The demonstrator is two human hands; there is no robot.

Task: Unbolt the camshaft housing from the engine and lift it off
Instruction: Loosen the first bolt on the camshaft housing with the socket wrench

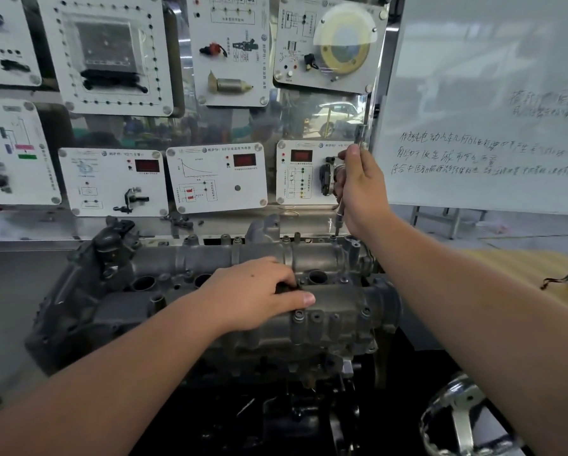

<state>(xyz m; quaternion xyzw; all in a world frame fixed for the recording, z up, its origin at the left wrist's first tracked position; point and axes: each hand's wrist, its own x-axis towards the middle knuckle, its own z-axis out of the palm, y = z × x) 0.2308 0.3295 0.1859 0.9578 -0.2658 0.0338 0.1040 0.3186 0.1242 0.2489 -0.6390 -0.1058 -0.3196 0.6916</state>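
Camshaft housing (243,291) atop engine, likely heavy, rigid cast metal best lifted by both ends: left hand (259,294) rests on it, fingers loosely curled; right hand (361,189) grips driver (340,212) on rear bolt (333,238).

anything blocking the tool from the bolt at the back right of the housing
Nothing visible does. The right hand holds the driver tool upright, its tip reaching down to the bolt at the camshaft housing's rear right edge. The left hand rests mid-housing, well clear of it.
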